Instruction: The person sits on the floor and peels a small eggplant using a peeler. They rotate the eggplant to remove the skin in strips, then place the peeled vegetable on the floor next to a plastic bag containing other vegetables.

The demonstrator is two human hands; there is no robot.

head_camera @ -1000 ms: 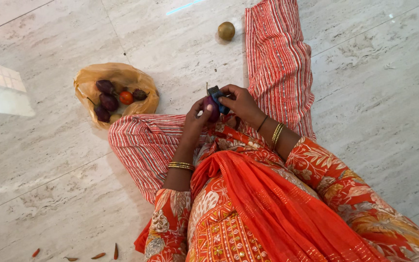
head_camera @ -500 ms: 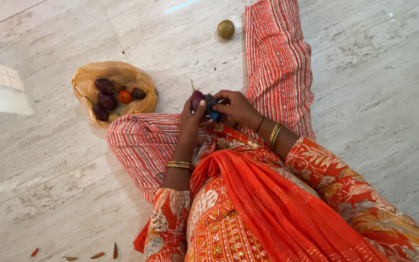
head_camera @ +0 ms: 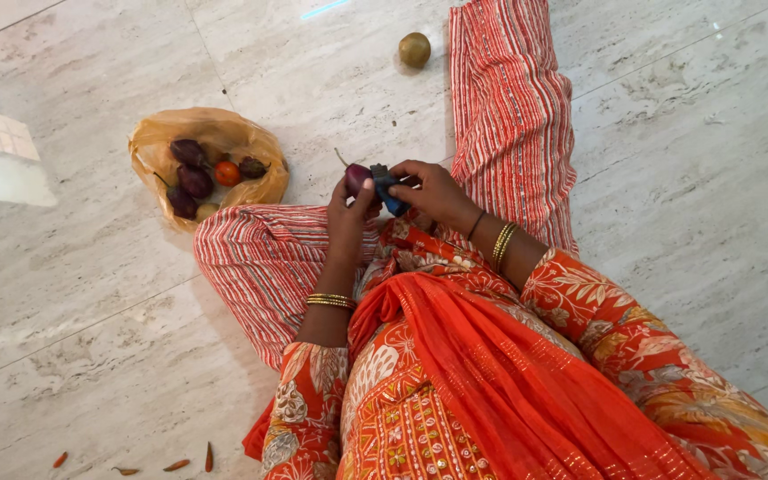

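I sit on a pale marble floor in orange and red striped clothes. My left hand [head_camera: 348, 212] grips a small purple eggplant [head_camera: 355, 176] with its thin stem pointing up and left. My right hand [head_camera: 433, 188] holds a small dark blue tool [head_camera: 388, 188], pressed against the eggplant's right side. Both hands meet above my bent left knee. What kind of tool it is and whether it has a blade I cannot tell.
An open yellowish plastic bag [head_camera: 224, 133] lies on the floor at the left, holding several purple eggplants [head_camera: 190, 169] and a red tomato [head_camera: 228, 173]. A round greenish-brown fruit [head_camera: 414, 49] sits near my outstretched leg. Several red chilli pieces [head_camera: 180, 464] lie at the bottom left.
The eggplant has turned and shifted left in my left hand, its stem now pointing up and left. The blue tool has moved from its top to its right side.
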